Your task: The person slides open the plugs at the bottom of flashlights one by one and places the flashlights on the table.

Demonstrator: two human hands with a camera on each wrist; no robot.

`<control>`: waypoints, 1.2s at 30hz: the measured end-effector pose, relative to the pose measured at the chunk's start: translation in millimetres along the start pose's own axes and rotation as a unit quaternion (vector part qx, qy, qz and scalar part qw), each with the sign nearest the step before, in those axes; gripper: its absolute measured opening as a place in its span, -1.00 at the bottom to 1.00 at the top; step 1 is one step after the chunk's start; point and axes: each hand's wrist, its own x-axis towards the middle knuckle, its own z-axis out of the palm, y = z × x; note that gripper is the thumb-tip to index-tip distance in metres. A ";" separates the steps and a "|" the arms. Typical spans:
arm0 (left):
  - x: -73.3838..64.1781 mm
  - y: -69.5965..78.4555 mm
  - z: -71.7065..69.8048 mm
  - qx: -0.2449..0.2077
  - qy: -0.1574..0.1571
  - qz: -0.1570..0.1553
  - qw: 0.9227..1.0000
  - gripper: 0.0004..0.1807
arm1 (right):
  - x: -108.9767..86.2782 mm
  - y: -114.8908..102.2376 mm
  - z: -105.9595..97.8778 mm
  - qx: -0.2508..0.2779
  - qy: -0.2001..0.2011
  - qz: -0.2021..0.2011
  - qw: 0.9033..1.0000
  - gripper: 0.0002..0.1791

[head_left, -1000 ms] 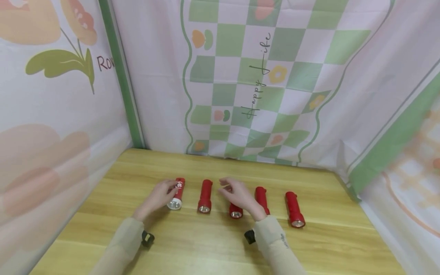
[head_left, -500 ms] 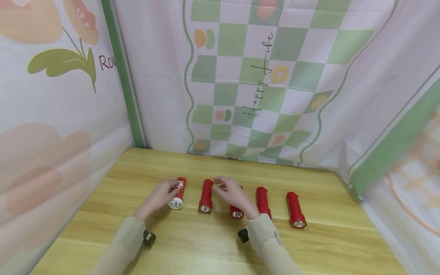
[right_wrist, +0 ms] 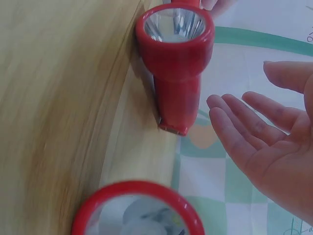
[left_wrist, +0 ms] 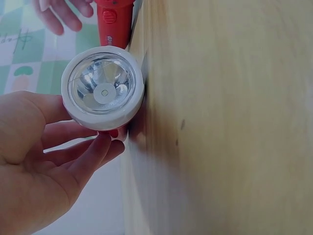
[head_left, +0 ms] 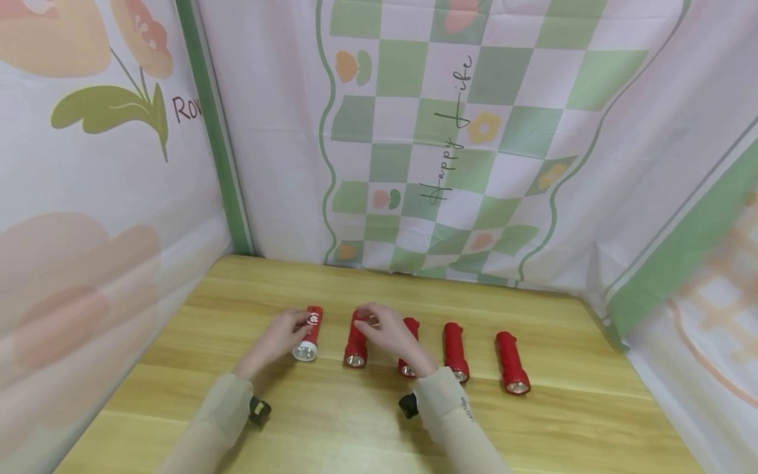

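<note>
A red flashlight with a white head (head_left: 305, 349) lies at the left end of a row on the table. My left hand (head_left: 281, 334) grips its body, thumb and fingers on opposite sides, as the left wrist view shows behind the white-rimmed lens (left_wrist: 103, 88). My right hand (head_left: 387, 331) hovers over the second flashlight (head_left: 356, 350), which is all red, and overlaps its back end in the head view. In the right wrist view, the right hand's fingers (right_wrist: 259, 122) are loosely bent and spread beside that flashlight (right_wrist: 178, 63), with nothing between them.
Three more red flashlights stretch rightward: one partly behind the right wrist (head_left: 408, 366), another (head_left: 454, 349) beside it, and the last (head_left: 512, 363) farthest right. All lie lens-end toward me on the wooden table (head_left: 343, 421). A patterned curtain (head_left: 403, 217) hangs along the back edge.
My right hand has moved left, from above the third flashlight to over the second, uncovering the third and fourth. The left hand stays on the white-headed flashlight.
</note>
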 end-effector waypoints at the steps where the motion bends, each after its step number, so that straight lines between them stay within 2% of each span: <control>1: -0.1 0.4 -0.2 -0.001 -0.001 -0.005 1.000 -0.61 | 0.7 -0.5 1.0 0.000 0.001 -0.003 1.000 -0.64; 10: 1.5 0.9 0.3 0.006 0.006 -0.010 1.000 -0.60 | 3.7 -7.7 8.9 -0.001 -0.002 -0.013 1.000 -0.61; 17: 1.2 -0.3 1.7 0.007 0.010 0.003 1.000 -0.64 | 6.4 -10.9 15.3 0.014 -0.014 -0.003 1.000 -0.59; 24: 1.2 1.8 1.2 0.004 0.008 -0.006 1.000 -0.63 | 9.4 -15.4 20.8 0.015 -0.027 0.003 1.000 -0.58; 31: 1.2 1.2 1.4 0.001 0.008 0.001 1.000 -0.65 | 9.7 -22.2 23.7 0.039 -0.037 0.005 0.999 -0.57; 36: 0.3 -0.5 1.2 -0.007 0.013 0.009 1.000 -0.67 | 10.8 -24.6 29.1 0.028 -0.042 0.005 0.999 -0.58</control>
